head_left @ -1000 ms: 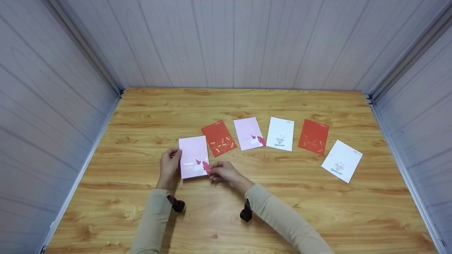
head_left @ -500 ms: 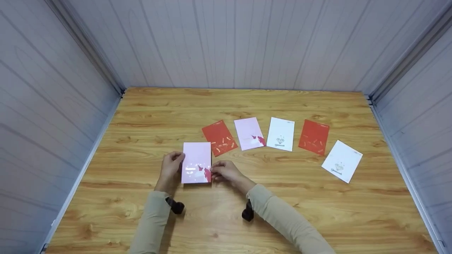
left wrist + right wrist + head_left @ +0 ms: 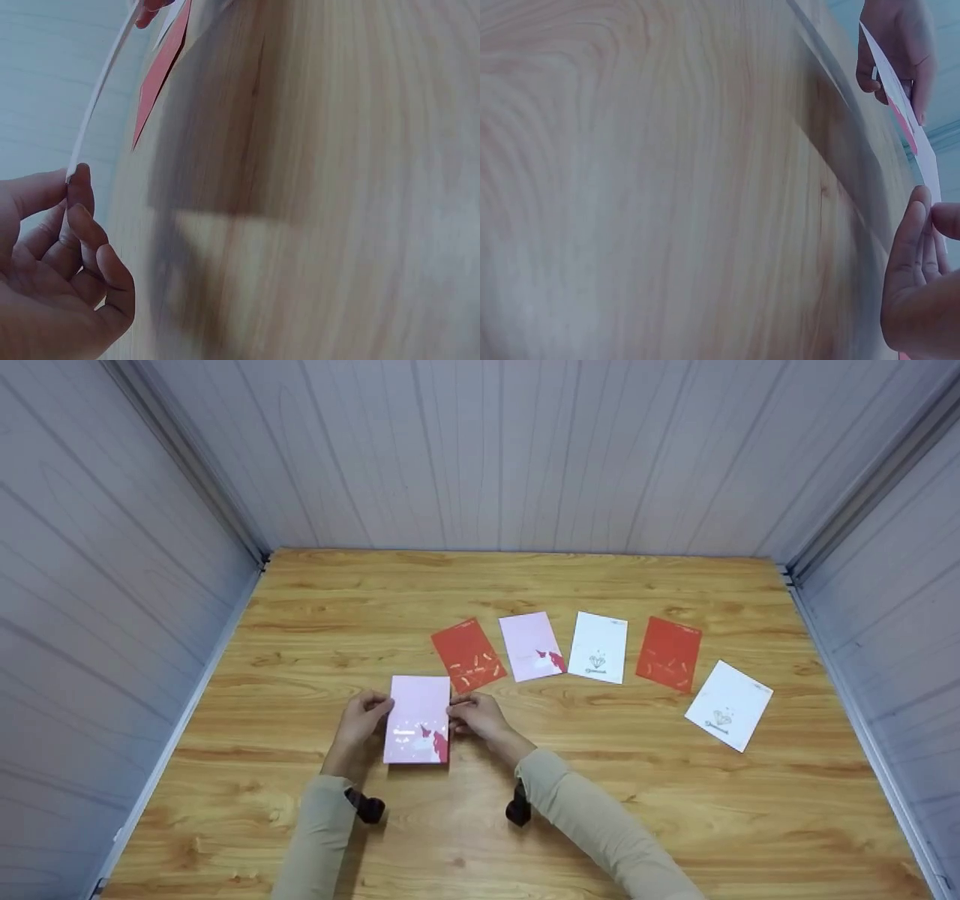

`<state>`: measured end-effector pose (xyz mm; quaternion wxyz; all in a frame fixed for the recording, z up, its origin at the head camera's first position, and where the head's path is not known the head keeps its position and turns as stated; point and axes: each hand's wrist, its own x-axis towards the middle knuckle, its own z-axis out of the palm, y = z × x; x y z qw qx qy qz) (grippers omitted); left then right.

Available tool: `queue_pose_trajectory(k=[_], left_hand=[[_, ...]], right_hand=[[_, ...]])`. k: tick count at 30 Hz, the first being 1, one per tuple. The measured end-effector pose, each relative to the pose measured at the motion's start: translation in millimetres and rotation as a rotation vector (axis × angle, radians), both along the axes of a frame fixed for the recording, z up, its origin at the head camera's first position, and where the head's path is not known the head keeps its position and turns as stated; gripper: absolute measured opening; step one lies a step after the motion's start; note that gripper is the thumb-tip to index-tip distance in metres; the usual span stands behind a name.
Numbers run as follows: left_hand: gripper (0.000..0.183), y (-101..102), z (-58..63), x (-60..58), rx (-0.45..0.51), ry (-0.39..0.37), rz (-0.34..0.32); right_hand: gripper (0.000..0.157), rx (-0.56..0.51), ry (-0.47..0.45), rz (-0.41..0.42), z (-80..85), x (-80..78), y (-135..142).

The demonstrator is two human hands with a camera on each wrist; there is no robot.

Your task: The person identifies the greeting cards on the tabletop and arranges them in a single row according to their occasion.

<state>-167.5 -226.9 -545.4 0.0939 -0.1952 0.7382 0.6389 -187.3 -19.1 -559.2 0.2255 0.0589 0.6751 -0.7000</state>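
Note:
A pink card (image 3: pixel 418 709) with a dark pink figure in its lower right corner is held between my hands at the left of the table. My left hand (image 3: pixel 363 723) pinches its left edge between thumb and fingers. On the opposite edge, my right hand (image 3: pixel 484 720) has the card between thumb and fingertips. The left wrist view shows the thin card edge-on (image 3: pixel 94 105) over the wood, with a shadow beneath. Just behind the held card lies a red card (image 3: pixel 469 655) with gold marks.
An arc of cards lies on the wooden table (image 3: pixel 600 787): another pink card (image 3: pixel 531 645), a white card (image 3: pixel 598 645), a second red card (image 3: pixel 669 652) and another white card (image 3: pixel 729 705). Panel walls (image 3: pixel 495 450) enclose the back and both sides.
The pink card has come toward me, away from the red card behind it, and straightened from a slight tilt. Both hands have kept hold of it. The other cards lie still.

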Motion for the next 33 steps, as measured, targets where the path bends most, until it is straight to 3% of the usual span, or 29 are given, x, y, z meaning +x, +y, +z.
queue_pose_trajectory(k=[5,8,12,20,33], left_hand=[[0.015,-5,-1.2,4.5,0.042,-0.009,-0.004],[0.019,-10,-2.5,5.5,0.018,0.02,-0.024],[0.025,-17,-3.3,5.2,-0.057,0.062,-0.06],[0.028,-34,-1.0,9.3,-0.198,0.014,-0.083],[0.026,-51,-6.5,11.6,-0.371,0.039,-0.087]], right_hand=[[0.025,-0.012,0.052,-0.009,-2.1,-1.4,-6],[0.026,0.013,0.101,-0.007,-3.5,-1.0,-10],[0.029,0.052,0.159,-0.006,-3.7,0.7,-17],[0.031,0.115,0.258,0.011,-2.8,4.6,-37],[0.034,0.129,0.22,0.09,1.8,4.5,-56]])
